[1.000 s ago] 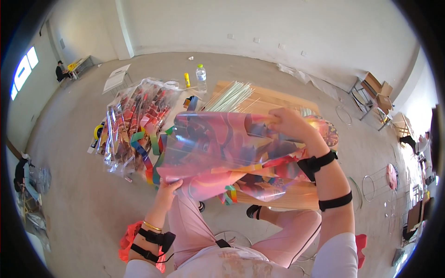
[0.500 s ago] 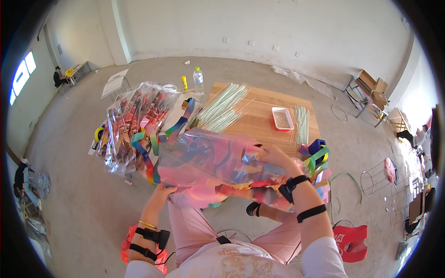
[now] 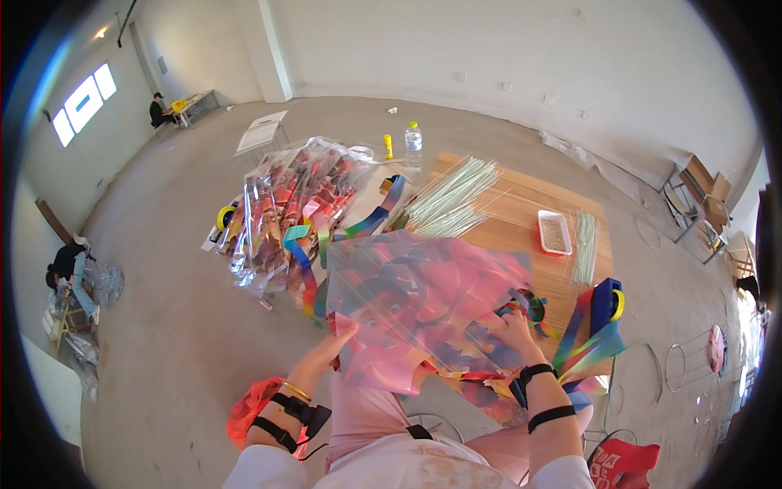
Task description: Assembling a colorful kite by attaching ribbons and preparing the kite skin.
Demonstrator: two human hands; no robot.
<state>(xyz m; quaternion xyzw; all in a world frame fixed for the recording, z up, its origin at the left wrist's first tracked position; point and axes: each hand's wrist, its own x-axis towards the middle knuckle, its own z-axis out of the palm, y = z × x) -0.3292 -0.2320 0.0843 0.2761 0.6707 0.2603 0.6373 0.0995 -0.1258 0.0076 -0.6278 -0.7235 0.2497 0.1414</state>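
A thin, partly see-through sheet [image 3: 391, 281] printed in pink, red and blue spreads over the near edge of the table and my lap. My left hand [image 3: 342, 338] grips its near left edge, the fingers somewhat blurred. Toward the right side of the sheet, my right hand [image 3: 515, 332] has its fingers closed on the printed material. More colourful layers hang under that hand over my legs. A rainbow ribbon [image 3: 303, 265] trails beside the sheet's left edge.
Behind lie a bundle of thin pale sticks [image 3: 456, 196], a tray [image 3: 554, 233] and more sticks [image 3: 585, 248] on the wooden table [image 3: 521, 196]. Foil-wrapped printed packs [image 3: 285, 204] are heaped left. A bottle [image 3: 414, 147] stands behind; a tape dispenser [image 3: 604, 306] sits right.
The view has swung left, so the scene sits farther right. My right hand has come down and nearer, and the sheet lies more spread out and flatter than before.
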